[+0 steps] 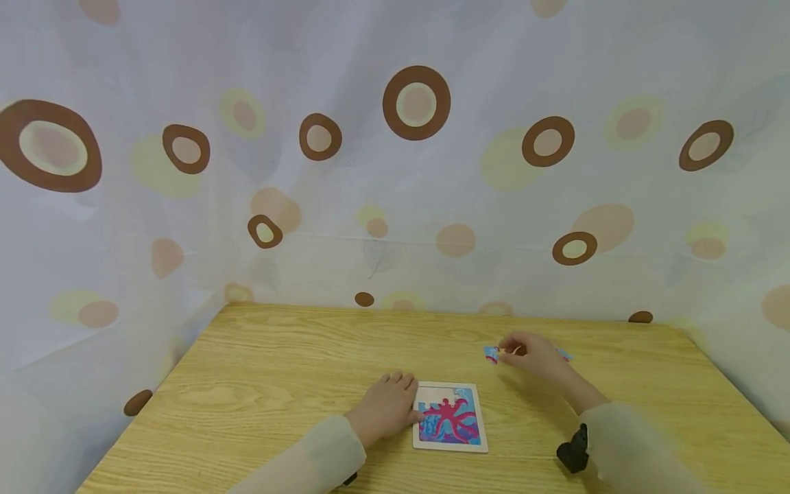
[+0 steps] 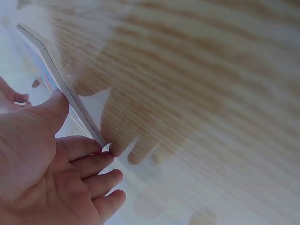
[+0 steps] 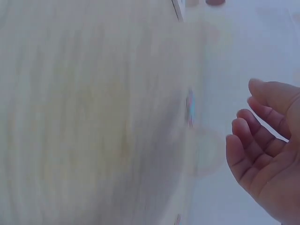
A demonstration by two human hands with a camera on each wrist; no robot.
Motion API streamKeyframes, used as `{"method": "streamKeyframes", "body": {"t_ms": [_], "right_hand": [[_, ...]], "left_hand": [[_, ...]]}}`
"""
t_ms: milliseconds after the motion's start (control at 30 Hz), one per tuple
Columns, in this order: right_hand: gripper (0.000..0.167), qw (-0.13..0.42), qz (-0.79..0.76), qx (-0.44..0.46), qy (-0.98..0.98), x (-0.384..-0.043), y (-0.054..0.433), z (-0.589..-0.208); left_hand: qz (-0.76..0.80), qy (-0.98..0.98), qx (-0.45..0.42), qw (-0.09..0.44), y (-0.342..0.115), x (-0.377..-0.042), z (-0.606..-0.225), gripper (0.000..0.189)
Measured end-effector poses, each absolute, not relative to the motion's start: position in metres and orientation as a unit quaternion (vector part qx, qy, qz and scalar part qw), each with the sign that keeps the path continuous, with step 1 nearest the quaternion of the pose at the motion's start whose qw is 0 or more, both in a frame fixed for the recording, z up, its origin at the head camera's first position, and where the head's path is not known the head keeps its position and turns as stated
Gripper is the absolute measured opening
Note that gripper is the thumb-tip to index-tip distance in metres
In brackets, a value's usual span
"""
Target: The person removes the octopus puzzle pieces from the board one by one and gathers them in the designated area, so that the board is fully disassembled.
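A square jigsaw puzzle (image 1: 449,420) with a red octopus on blue lies in a pale wooden frame (image 1: 450,447). Its upper left part shows bare backing. My left hand (image 1: 389,406) rests along the frame's left side; in the left wrist view the thumb (image 2: 57,105) lies on the edge and the fairly straight fingers are beside it. My right hand (image 1: 533,355) hovers beyond the frame to the right, fingers loosely bent and holding nothing in the right wrist view. Beside its fingertips in the head view is a blue-and-red puzzle piece (image 1: 490,354), lying on the table.
Another puzzle piece (image 1: 564,355) lies behind my right hand, partly covered by it. The wood-grain table (image 1: 296,350) ends at a patterned curtain (image 1: 370,178) at the back and sides. A black wrist device (image 1: 574,449) sits at my right sleeve.
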State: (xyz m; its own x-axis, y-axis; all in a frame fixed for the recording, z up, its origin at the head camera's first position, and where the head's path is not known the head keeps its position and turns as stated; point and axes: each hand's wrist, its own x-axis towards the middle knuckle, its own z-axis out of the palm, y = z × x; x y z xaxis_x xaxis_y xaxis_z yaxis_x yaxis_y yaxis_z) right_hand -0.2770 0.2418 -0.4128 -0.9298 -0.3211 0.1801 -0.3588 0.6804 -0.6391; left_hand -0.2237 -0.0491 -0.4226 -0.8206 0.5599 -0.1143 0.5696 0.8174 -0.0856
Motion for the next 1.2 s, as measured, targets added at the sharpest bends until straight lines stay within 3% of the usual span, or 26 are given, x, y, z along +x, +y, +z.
{"method": "streamKeyframes", "body": {"t_ms": [367,1200], "right_hand": [[0.011,-0.093,0.366,0.301,-0.876,-0.255,0.192,-0.425],[0.010,-0.096,0.330,0.305,-0.888,-0.243,0.177,-0.429]], "left_hand": [[-0.052,0.953,0.294,0.047,-0.048,-0.224,-0.423,0.064],[-0.061,0.954,0.288,0.052,-0.048,-0.225,-0.425,0.065]]}}
